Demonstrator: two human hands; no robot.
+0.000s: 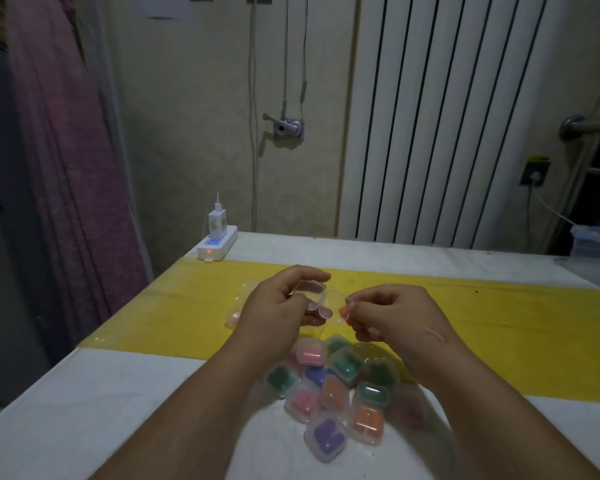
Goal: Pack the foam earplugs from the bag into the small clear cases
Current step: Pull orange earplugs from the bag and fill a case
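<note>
White table (118, 393), filling the lower half of the frame; work surface for all items below.

Yellow strip (499, 323), laid across the table, centre left to centre right.

Radiator (447, 116), white, ribbed, upper right. Not part of the task.

Curtain (66, 150), purple, upper left. Not part of the task.

Left hand (274, 306), centre of frame, above the yellow strip. Fingers curled round the open case, holding it up off the table.

Right hand (395, 313), just right of centre. Thumb and forefinger pinched together on the orange earplug; other fingers curled under.

Heap of filled cases (329, 389), lower centre, between the forearms. Roughly a dozen, lids closed, touching and overlapping; contents pink, green, blue, orange, purple. Judged as the finished part of the job.

Bag (238, 306), clear, crumpled, lying on the yellow strip just left of the left hand and partly hidden by it. A pink piece shows at its lower edge; how many earplugs remain inside cannot be told.

Power strip (219, 245), white, with a charger plugged in, far left corner of the table.

Open case (321, 299), clear, hinged, both halves spread, apparently empty.

Orange earplug (343, 311), at the right edge of the open case; whether it is inside yet cannot be told.

Status, as judged: well advanced; one case being filled. No other empty cases are in view.
</note>
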